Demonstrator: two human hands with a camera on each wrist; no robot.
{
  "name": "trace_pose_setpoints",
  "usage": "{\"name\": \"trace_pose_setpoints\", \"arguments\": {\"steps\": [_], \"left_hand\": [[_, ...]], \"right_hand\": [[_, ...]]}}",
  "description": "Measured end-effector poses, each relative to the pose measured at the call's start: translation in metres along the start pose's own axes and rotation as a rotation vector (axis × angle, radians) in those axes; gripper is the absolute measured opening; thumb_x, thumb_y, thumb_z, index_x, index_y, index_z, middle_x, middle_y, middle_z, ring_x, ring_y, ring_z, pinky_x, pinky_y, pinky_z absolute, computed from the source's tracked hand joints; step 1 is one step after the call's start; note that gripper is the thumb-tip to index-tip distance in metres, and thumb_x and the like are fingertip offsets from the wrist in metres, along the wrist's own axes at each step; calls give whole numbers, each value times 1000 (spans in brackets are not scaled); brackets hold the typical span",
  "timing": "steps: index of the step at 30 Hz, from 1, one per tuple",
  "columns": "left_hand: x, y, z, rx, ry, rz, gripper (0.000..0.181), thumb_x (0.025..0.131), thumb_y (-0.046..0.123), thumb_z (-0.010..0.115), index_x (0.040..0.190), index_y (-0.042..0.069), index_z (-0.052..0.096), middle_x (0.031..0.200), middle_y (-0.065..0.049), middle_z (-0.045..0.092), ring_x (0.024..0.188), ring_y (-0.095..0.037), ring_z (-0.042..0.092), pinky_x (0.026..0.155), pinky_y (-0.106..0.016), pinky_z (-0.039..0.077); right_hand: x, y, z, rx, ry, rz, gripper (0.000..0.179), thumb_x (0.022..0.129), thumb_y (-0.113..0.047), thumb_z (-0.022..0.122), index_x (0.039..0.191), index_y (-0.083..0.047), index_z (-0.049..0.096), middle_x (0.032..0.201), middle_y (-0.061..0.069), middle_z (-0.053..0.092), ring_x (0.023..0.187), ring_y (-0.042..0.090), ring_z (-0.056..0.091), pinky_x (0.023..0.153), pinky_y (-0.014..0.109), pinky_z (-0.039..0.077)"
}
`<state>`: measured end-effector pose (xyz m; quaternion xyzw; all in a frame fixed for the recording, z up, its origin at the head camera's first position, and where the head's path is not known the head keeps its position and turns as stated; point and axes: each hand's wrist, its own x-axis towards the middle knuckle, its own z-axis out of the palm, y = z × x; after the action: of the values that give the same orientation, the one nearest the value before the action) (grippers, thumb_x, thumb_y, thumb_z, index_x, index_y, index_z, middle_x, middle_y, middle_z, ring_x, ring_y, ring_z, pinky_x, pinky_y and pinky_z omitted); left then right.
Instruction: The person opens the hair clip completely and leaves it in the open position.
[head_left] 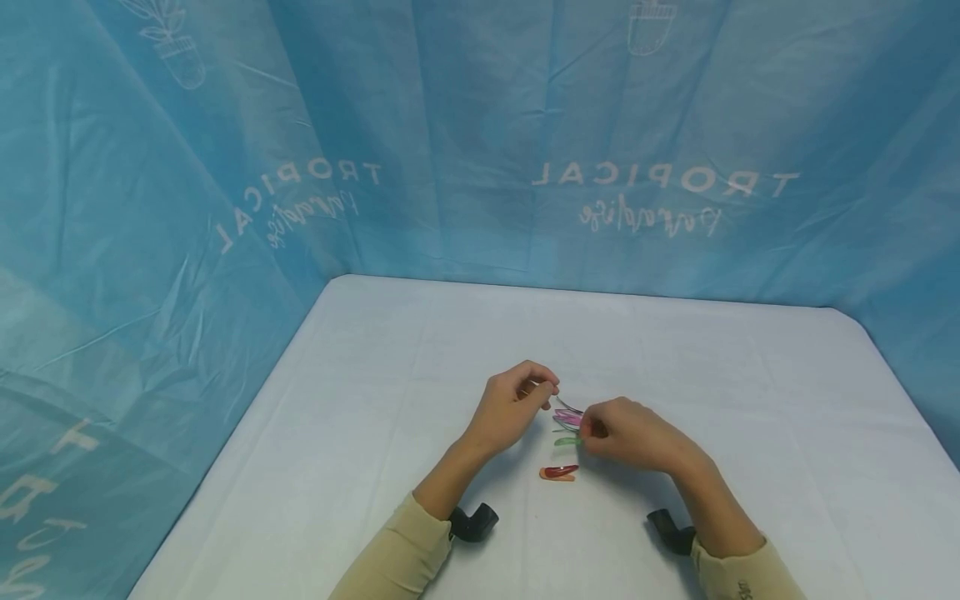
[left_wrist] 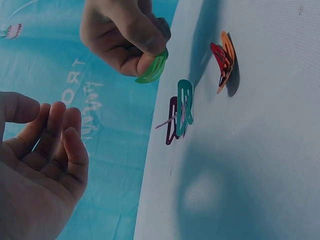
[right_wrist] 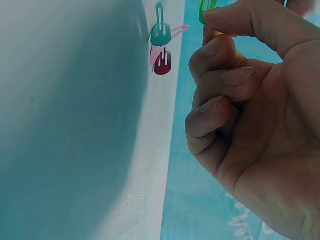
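Note:
My right hand (head_left: 633, 432) pinches a green snap hair clip (left_wrist: 154, 69) between thumb and forefinger, above the table. My left hand (head_left: 513, 408) is raised beside it, fingers loosely bent, and the left wrist view shows nothing in it. In the head view a thin dark strip spans the gap between the hands; which hand it belongs to is unclear. Below lie a teal hair clip (left_wrist: 184, 105), a maroon hair clip (left_wrist: 171, 120) and a pink hair clip (right_wrist: 178, 31), overlapping. Nearer me, a red hair clip (head_left: 561, 472) rests against an orange hair clip (head_left: 546, 476).
A white cloth covers the table (head_left: 405, 367). Blue printed curtains (head_left: 480, 133) hang along its back and left side. Black curved pieces (head_left: 476, 523) sit at both wrists, by the sleeve cuffs.

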<state>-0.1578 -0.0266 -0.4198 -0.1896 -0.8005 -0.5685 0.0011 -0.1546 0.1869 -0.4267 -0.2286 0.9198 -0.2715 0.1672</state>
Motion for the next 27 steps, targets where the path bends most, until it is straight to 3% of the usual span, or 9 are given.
{"name": "trace_pose_setpoints", "arguments": {"steps": [7, 19, 27], "left_hand": [[-1, 1, 0, 16, -1, -2, 14, 95, 18, 52, 101, 17, 64, 91, 2, 68, 72, -8, 62, 57, -24, 43], [-1, 0, 1, 17, -6, -2, 13, 95, 18, 53, 99, 21, 64, 89, 7, 67, 72, -8, 62, 57, -25, 43], [-2, -1, 1, 60, -49, -11, 10, 95, 21, 55, 99, 23, 64, 87, 8, 65, 75, -8, 63, 62, -26, 47]], "right_hand": [[-1, 0, -1, 6, 33, -17, 8, 82, -13, 64, 78, -19, 62, 65, -9, 54, 58, 9, 49, 54, 25, 42], [-3, 0, -7, 51, 94, -39, 6, 82, -12, 64, 78, -16, 62, 65, -7, 53, 58, 9, 48, 51, 24, 41], [-4, -1, -8, 68, 132, -46, 4, 82, -10, 62, 80, -14, 63, 65, -7, 53, 56, 9, 47, 50, 24, 41]]}}
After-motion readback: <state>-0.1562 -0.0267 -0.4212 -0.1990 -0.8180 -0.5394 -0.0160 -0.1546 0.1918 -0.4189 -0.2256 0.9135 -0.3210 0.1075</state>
